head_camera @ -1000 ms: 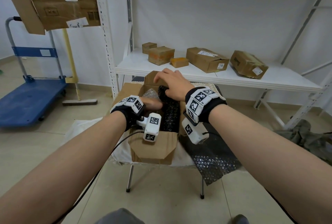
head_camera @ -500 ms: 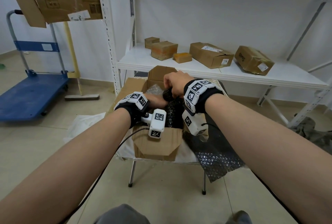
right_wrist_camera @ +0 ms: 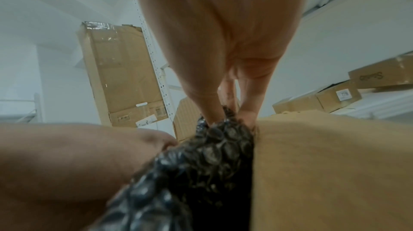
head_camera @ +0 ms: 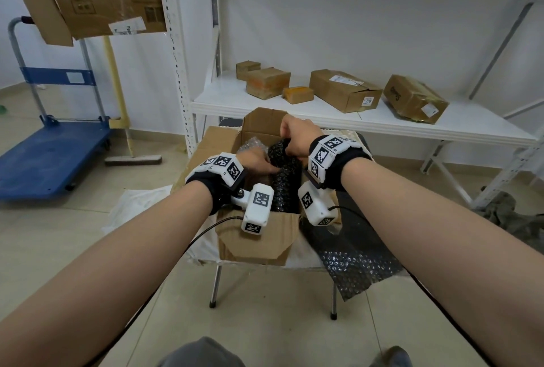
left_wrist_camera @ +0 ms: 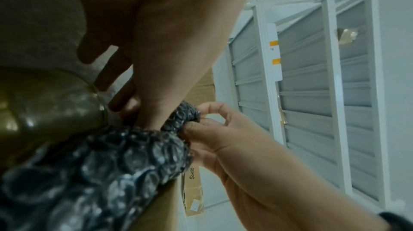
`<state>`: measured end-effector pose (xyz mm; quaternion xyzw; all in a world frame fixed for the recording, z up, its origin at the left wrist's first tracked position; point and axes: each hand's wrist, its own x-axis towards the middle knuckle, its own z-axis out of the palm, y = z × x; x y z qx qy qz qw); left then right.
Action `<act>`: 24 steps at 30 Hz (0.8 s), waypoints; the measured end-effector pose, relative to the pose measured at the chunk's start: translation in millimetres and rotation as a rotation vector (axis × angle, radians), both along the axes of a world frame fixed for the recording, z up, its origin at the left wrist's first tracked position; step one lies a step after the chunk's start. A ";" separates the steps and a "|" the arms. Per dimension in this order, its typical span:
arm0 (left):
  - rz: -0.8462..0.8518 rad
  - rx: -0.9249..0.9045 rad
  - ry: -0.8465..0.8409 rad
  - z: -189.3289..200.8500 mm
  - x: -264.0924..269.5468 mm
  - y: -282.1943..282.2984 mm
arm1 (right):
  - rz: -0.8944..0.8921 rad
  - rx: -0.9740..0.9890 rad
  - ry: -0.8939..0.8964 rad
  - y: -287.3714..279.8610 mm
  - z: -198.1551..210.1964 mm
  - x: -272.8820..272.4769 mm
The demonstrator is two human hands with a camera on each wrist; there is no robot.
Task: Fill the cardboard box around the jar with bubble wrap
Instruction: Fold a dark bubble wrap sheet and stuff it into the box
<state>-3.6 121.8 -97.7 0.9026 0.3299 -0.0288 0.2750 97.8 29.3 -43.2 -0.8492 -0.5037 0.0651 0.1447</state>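
1. Your right hand pinches the far end of the black bubble wrap with curled fingers, above the open cardboard box.
2. Your left hand is inside the box, its fingers lying against the left side of the wrap roll; whether they close around it, I cannot tell.
3. The jar, with a dark olive shiny surface, sits in the box just beside the wrap on the left.
4. One brown parcel on the white shelf behind shows "Sanrio" upside down; another parcel has a small label reading "778".
5. The box stands on a small stool covered with white material, and more black wrap hangs from its right side.
6. A blue trolley and a broom stand on the left.
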 end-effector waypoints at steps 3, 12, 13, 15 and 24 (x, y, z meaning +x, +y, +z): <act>0.103 0.018 -0.235 6.8 1.1 -0.1 | 0.003 0.103 0.094 -9.1 1.0 2.3; -0.270 0.238 -0.147 51.0 1.7 3.0 | 0.244 0.103 0.094 -52.7 12.3 -19.2; -0.320 0.229 -0.155 55.2 1.4 4.5 | 0.285 0.074 0.065 -57.1 11.1 -22.2; -0.371 0.196 -0.203 59.9 3.2 6.1 | 0.363 0.015 -0.022 -64.2 9.6 -27.7; -0.239 0.167 -0.159 55.6 17.1 8.1 | 0.491 -0.101 0.070 -76.2 -15.0 -36.7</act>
